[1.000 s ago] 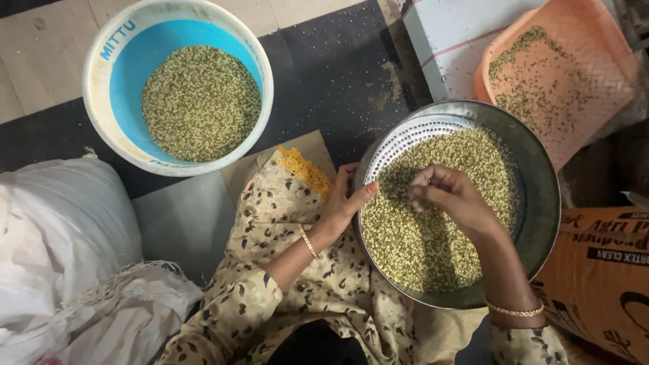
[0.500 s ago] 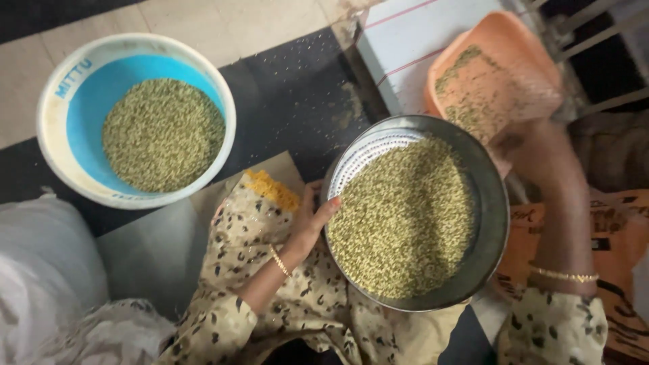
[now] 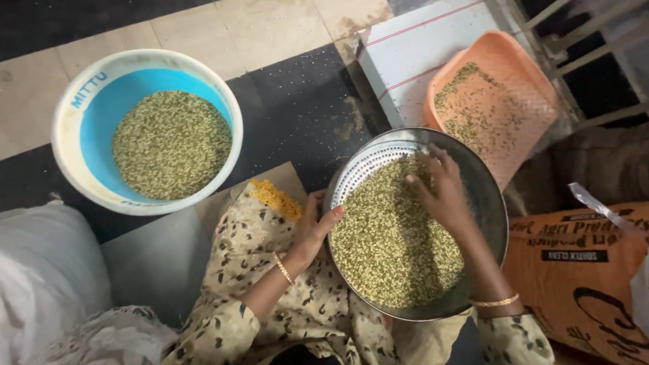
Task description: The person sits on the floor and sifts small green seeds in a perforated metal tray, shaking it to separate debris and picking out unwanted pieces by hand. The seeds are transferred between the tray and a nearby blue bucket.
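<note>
A round metal sieve (image 3: 492, 203) rests on my lap, filled with small green-yellow grains (image 3: 389, 243). My left hand (image 3: 316, 222) grips the sieve's left rim, thumb over the edge. Spread flat on the grains at the upper right of the sieve, my right hand (image 3: 441, 186) has its fingers apart and holds nothing that I can see. Perforated white mesh (image 3: 365, 169) shows at the sieve's upper left, where no grain lies.
A blue plastic tub (image 3: 84, 132) with more grains stands on the floor at the left. An orange tray (image 3: 520, 74) with scattered grains leans at the upper right beside a white board (image 3: 399, 57). An orange sack (image 3: 581, 270) lies right, a white sack (image 3: 44, 277) left.
My right hand has come back from the orange tray and now lies on the grains in the sieve. The left hand keeps its hold on the rim.
</note>
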